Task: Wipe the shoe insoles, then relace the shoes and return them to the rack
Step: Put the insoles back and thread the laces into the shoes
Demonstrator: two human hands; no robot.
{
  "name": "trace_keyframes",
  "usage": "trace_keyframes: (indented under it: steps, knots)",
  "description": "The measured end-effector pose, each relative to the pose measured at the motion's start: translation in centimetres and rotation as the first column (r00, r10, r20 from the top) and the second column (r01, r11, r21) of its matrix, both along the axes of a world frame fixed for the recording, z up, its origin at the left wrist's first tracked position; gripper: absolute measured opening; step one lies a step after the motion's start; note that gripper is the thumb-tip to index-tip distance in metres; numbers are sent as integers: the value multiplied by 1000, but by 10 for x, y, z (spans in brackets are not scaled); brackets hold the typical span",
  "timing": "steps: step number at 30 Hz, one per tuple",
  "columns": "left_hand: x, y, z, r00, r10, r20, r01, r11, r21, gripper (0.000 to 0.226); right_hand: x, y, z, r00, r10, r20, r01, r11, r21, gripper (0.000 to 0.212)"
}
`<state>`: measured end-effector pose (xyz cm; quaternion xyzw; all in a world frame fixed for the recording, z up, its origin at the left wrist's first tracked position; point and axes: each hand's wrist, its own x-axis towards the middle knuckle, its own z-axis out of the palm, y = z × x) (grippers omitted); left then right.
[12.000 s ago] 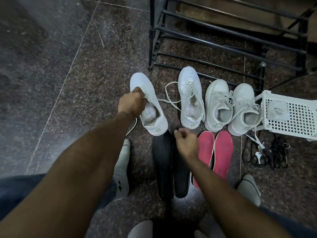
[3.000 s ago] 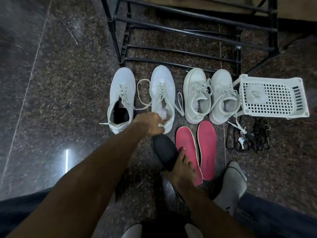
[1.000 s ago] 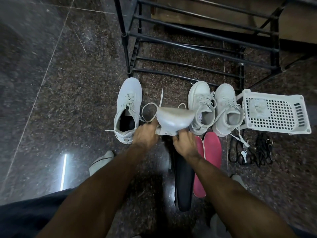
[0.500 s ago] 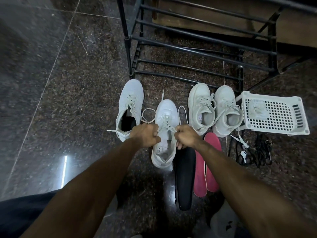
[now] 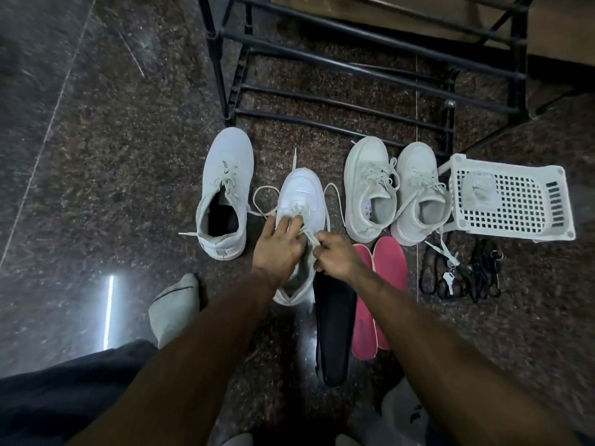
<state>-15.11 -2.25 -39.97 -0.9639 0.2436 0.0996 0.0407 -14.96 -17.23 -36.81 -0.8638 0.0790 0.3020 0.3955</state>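
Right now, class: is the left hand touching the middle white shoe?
Touching. The head view shows the left hand resting on the middle white shoe, fingers on its laces.

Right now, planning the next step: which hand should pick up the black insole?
Probably the right hand: it pinches the lace right above the black insole; the left hand lies farther away.

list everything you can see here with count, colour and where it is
shoes: four, white, in a row on the floor before the rack; the second from the left sits nearer the person
insoles: two pink, one black, flat on the floor near the shoes
rack: one, black, behind the shoes
basket: one, white, right of the shoes, a pale cloth in it
cords: dark tangle, below the basket
socked feet: grey, lower edge
left hand: on the shoe's laces
right hand: fingers pinching a lace
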Motion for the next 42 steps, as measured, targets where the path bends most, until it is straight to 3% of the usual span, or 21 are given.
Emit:
trace_keyframes:
  steps: [4, 8, 12, 14, 17, 19, 22, 24, 27, 32, 35, 39, 42]
  knots:
    - [6, -5, 4, 1000, -28, 2, 28, 998, -60, 9, -3, 0, -3, 1000, 4, 15, -4, 1000, -11, 37]
    - [13, 6, 9, 992, 1, -126, -25, 982, -187, 15, -5, 3, -2, 998, 11, 59, -8, 998, -63, 18]
    - [24, 41, 23, 949, -314, -33, 288, 905, -314, 22, -13, 7, -3, 988, 63, 144, -39, 986, -163, 17]
    - [29, 47, 30, 915, -401, -47, 364, 869, -335, 28, -14, 9, -3, 988, 61, 141, -33, 981, -191, 17]
    - [34, 40, 36, 963, -227, -145, 151, 900, -408, 37, -12, 13, 0, 992, 58, 114, -32, 976, -217, 20]
    - [38, 36, 39, 970, -110, -216, 3, 895, -445, 29, -16, 14, 5, 991, 39, 131, -12, 980, -200, 22]
    - [45, 30, 45, 955, -70, -288, -71, 889, -452, 14, -44, 8, 11, 968, -190, 162, 218, 960, -177, 23]
    - [47, 29, 47, 946, -77, -314, -68, 902, -427, 13, -73, -4, 11, 953, -260, 155, 297, 898, -324, 34]
    - [44, 29, 45, 939, -79, -334, -59, 922, -382, 17, -115, -16, -1, 998, -58, -3, 46, 818, -573, 50]
    - [40, 29, 44, 935, -62, -350, -81, 922, -378, 21, -132, -10, -17, 990, -122, -63, 57, 783, -620, 101]
    - [40, 30, 44, 929, -61, -366, -103, 905, -413, 18, -131, -3, -22, 984, -129, -121, 21, 766, -642, 121]
    - [42, 30, 43, 919, -61, -389, -124, 893, -432, 15, -130, 5, -31, 981, -138, -133, 13, 742, -670, 126]
    - [42, 31, 42, 916, -69, -396, -132, 879, -458, 13, -126, 6, -30, 972, -204, -120, 91, 791, -605, 122]
